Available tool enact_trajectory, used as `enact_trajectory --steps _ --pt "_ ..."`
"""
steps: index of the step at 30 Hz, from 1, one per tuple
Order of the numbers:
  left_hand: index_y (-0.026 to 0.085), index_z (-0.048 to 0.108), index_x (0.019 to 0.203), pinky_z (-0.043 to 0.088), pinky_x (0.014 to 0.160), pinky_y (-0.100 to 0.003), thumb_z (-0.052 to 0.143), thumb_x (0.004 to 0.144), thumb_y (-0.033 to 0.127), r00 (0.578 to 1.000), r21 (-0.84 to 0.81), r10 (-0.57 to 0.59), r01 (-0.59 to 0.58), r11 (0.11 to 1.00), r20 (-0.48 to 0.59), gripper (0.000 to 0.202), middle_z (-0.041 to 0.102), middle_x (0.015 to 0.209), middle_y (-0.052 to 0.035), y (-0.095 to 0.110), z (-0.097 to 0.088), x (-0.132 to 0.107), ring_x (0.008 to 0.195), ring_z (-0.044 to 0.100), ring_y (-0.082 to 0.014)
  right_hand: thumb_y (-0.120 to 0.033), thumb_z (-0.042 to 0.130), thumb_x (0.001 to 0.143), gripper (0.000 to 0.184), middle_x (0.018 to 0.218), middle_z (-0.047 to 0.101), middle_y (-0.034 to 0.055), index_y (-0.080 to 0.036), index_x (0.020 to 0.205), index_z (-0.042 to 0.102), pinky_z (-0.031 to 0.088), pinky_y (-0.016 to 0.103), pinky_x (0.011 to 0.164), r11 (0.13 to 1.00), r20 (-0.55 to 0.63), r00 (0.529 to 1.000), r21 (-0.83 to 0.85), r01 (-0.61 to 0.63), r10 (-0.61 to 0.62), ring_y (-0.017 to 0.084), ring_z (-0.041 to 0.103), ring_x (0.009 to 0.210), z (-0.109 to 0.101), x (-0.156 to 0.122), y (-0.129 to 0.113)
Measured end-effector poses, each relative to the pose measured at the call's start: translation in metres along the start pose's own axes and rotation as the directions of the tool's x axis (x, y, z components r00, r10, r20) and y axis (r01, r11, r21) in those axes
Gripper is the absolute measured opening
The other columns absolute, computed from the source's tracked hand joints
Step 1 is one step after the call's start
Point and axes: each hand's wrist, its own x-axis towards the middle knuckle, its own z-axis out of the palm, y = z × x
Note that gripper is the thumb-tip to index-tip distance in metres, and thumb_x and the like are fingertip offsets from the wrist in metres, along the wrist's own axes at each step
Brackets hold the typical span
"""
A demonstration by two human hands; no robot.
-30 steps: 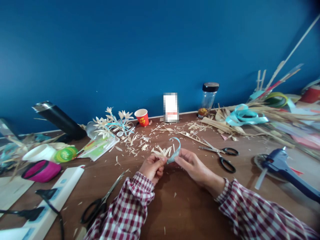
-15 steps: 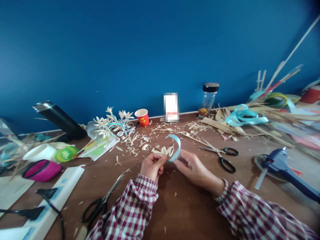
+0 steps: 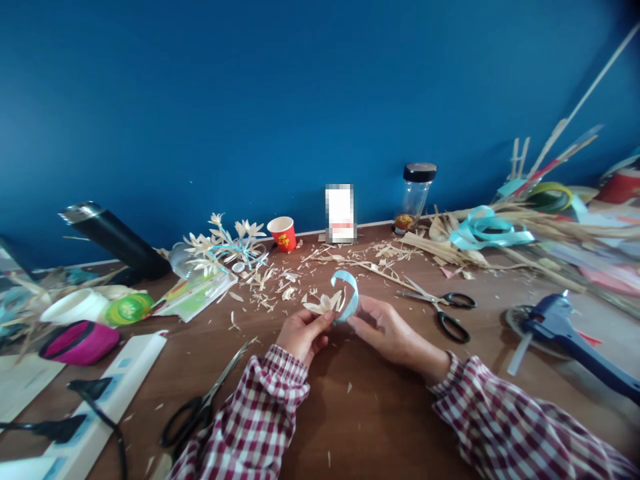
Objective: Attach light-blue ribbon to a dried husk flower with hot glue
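My left hand (image 3: 301,335) pinches a small pale straw flower (image 3: 325,304) by its base over the brown table (image 3: 360,413). My right hand (image 3: 381,326) pinches a light blue ribbon strip (image 3: 349,291) that curls up and over beside the flower. The two hands meet at the flower's base, fingers closed. Both arms wear red-and-white checked sleeves.
Black-handled scissors (image 3: 443,310) lie just right of my hands and another pair (image 3: 200,407) at the lower left. A blue glue gun (image 3: 565,327) rests at the right. Straw scraps, a red paper cup (image 3: 283,233), a jar (image 3: 416,197), finished straw flowers (image 3: 225,247) and ribbon (image 3: 487,230) crowd the back.
The blue ribbon has curled further round toward the flower, and my right hand has shifted slightly left. The left hand stays in place.
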Motion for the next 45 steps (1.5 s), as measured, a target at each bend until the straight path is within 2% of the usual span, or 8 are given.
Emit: enact_trajectory --steps 6,10,18,23,28,34,39,45 --pt "0.011 0.069 0.063 0.047 0.045 -0.017 0.083 0.052 0.028 0.983 0.19 0.169 -0.152 0.97 -0.072 0.025 0.064 0.057 -0.0029 -0.005 -0.001 0.002 0.052 0.057 -0.0097 -0.031 0.052 0.083 0.016 0.075 0.062 0.0024 -0.018 0.083 0.061 0.046 0.03 0.071 1.0 -0.038 0.999 -0.02 0.007 -0.008 0.017 0.056 0.075 0.0 0.0 0.0" --pt "0.009 0.067 0.061 0.047 0.047 -0.02 0.082 0.053 0.031 0.967 0.204 0.236 -0.213 0.956 -0.096 0.027 0.062 0.051 -0.0022 -0.01 0.001 0.004 0.047 0.054 -0.0086 -0.031 0.052 0.083 0.016 0.073 0.062 0.0025 -0.018 0.083 0.062 0.046 0.03 0.068 0.999 -0.062 0.998 -0.046 -0.002 -0.001 0.017 0.056 0.073 0.002 -0.001 0.001" --pt "0.012 0.067 0.063 0.046 0.049 -0.019 0.082 0.053 0.03 0.98 0.082 0.159 -0.15 0.985 -0.123 0.026 0.061 0.053 0.0007 -0.011 0.006 0.006 0.049 0.054 -0.0084 -0.03 0.053 0.082 0.015 0.07 0.061 0.0023 -0.019 0.079 0.062 0.045 0.028 0.067 0.988 -0.098 0.994 -0.153 0.036 -0.051 0.016 0.055 0.071 0.009 -0.003 0.0" --pt "0.013 0.066 0.064 0.05 0.055 -0.02 0.08 0.059 0.025 0.983 0.036 0.09 -0.086 0.996 -0.162 0.02 0.066 0.062 -0.0024 -0.006 0.009 0.003 0.056 0.058 -0.0093 -0.027 0.052 0.083 0.013 0.072 0.062 0.0025 -0.018 0.081 0.061 0.043 0.027 0.064 0.974 -0.11 0.991 -0.222 0.051 -0.076 0.015 0.052 0.068 0.012 0.0 -0.002" --pt "0.011 0.066 0.069 0.053 0.059 -0.021 0.076 0.065 0.013 0.999 -0.083 -0.011 0.008 0.997 -0.031 0.011 0.069 0.073 -0.007 0.001 0.007 0.002 0.065 0.063 -0.0119 -0.022 0.05 0.083 0.01 0.071 0.058 0.0011 -0.017 0.081 0.058 0.039 0.025 0.058 0.96 -0.098 0.994 -0.279 0.02 -0.049 0.012 0.049 0.062 0.012 0.0 -0.003" --pt "0.009 0.068 0.076 0.055 0.057 -0.021 0.075 0.065 0.009 0.995 -0.073 -0.058 0.064 0.995 0.085 0.013 0.07 0.076 -0.009 0.014 0.003 -0.004 0.065 0.065 -0.0129 -0.021 0.05 0.083 0.008 0.067 0.053 -0.0015 -0.017 0.077 0.053 0.037 0.022 0.056 0.974 -0.103 0.993 -0.223 0.039 -0.064 0.01 0.045 0.06 0.011 -0.002 -0.001" --pt "0.01 0.069 0.074 0.054 0.055 -0.02 0.079 0.061 0.014 0.999 0.031 -0.017 0.016 0.999 0.038 0.017 0.07 0.076 -0.0085 0.014 0.001 -0.004 0.062 0.064 -0.0125 -0.023 0.05 0.084 0.011 0.068 0.055 -0.0004 -0.017 0.076 0.055 0.038 0.023 0.057 0.967 -0.091 0.994 -0.254 0.038 -0.063 0.011 0.046 0.06 0.009 -0.003 0.0" --pt "0.013 0.069 0.078 0.052 0.051 -0.021 0.079 0.06 0.022 0.984 0.199 0.171 -0.159 0.967 -0.049 0.023 0.069 0.069 -0.006 0.006 0.003 -0.002 0.06 0.064 -0.0143 -0.026 0.051 0.084 0.012 0.071 0.06 0.0015 -0.017 0.082 0.059 0.041 0.024 0.06 0.961 -0.137 0.988 -0.275 0.028 -0.068 0.013 0.051 0.064 0.007 -0.002 0.003"
